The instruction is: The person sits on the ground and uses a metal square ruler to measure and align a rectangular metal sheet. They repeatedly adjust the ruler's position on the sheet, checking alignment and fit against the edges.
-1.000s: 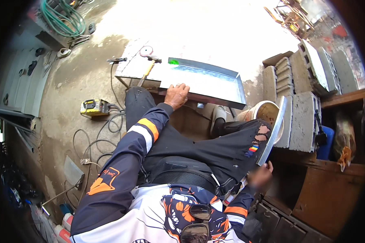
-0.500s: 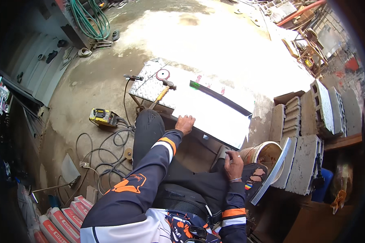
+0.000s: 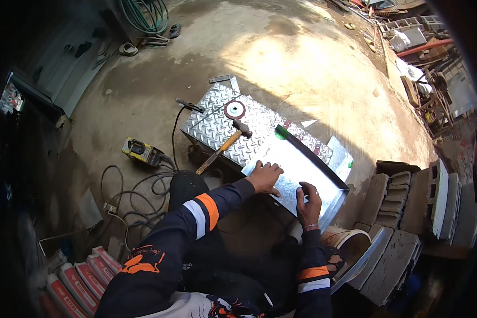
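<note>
A shiny metal sheet (image 3: 302,168) lies on a diamond-patterned metal plate (image 3: 267,117) in front of me. Along the sheet's far edge runs a dark, straight strip (image 3: 312,152) with a green mark at its left end. My left hand (image 3: 266,178) rests on the sheet's near left edge, fingers spread. Close to the near right edge is my right hand (image 3: 309,204), its thumb apart from its bent fingers and nothing visible between them. Left of the sheet, a hammer (image 3: 227,146) with a yellowish handle lies on the plate beside a round disc (image 3: 235,109).
A clamp (image 3: 190,105) with a cable and a metal square (image 3: 226,80) sit at the plate's left end. On the floor stands a yellow-black machine (image 3: 141,151) amid looped cables. At right are a bucket (image 3: 350,243) and concrete blocks (image 3: 395,199); sacks (image 3: 85,281) lie lower left.
Both hands have moved forward; the right has risen from beside my leg to the sheet's near edge. The left has spread its fingers on the sheet. The view has shifted and darkened.
</note>
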A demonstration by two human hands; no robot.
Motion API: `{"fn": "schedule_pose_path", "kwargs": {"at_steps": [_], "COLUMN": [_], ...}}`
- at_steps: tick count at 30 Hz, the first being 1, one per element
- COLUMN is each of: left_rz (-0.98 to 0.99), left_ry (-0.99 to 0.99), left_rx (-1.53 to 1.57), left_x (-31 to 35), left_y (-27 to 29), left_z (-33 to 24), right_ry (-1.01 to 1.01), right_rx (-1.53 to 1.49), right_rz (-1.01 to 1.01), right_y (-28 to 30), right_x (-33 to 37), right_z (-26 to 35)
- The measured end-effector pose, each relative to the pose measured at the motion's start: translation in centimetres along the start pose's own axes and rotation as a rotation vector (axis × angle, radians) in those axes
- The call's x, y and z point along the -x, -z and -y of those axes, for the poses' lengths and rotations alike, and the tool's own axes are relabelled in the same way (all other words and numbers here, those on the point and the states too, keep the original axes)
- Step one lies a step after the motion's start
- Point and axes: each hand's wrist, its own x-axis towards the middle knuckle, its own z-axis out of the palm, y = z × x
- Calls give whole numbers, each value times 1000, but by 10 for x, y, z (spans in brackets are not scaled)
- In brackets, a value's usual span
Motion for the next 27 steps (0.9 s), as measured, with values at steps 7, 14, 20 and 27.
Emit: {"fn": "schedule_pose_path", "kwargs": {"at_steps": [7, 14, 20, 27], "left_rz": [-340, -369, -463, -362], "left_ry": [98, 283, 269, 36], "left_rx": [984, 1107, 745, 94], "left_x": [-59, -65, -90, -151], "left_y": [94, 112, 134, 78], "left_z": [44, 116, 170, 241], "right_ry": [-508, -628, -457, -499], "right_rx": [-876, -891, -626, -88], "right_rz": [244, 207, 90, 340], "right_y": [-94, -174, -194, -248], "right_x": [-152, -194, -264, -409], "right_z": [11, 33, 15, -67]}}
